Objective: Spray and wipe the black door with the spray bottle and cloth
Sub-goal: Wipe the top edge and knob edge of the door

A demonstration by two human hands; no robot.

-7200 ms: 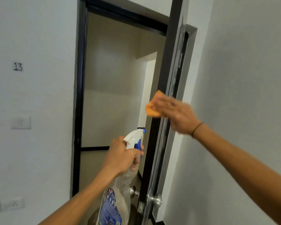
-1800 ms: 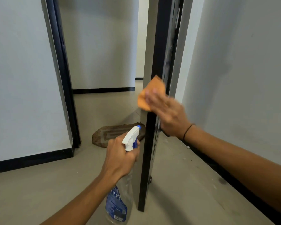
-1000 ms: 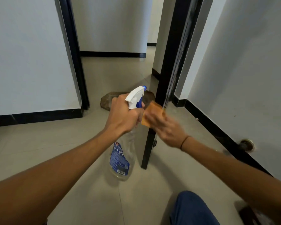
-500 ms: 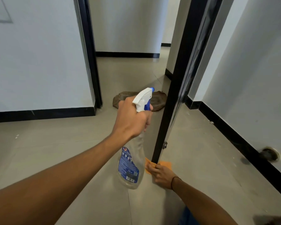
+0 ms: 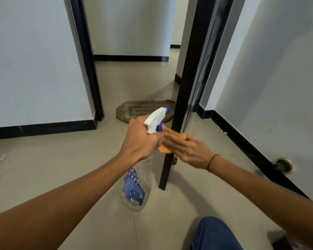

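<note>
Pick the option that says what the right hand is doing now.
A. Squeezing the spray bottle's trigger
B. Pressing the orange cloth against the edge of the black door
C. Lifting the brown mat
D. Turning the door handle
B: the right hand lies with straight fingers on the orange cloth, pressing it on the black door low on its edge.

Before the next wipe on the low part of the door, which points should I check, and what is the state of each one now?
1. Cloth lies against the door edge: ok, under the right hand.
2. Right hand's fingers flat on the cloth: ok, though blurred.
3. Left hand grips the bottle at its neck: ok.
4. Nozzle aimed at the door: cannot tell; it points up and right, roughly that way.
5. Bottle has liquid: cannot tell; the clear body looks nearly empty.
6. Lowest part of the door edge free of things: ok; only the mat lies behind it.
</note>
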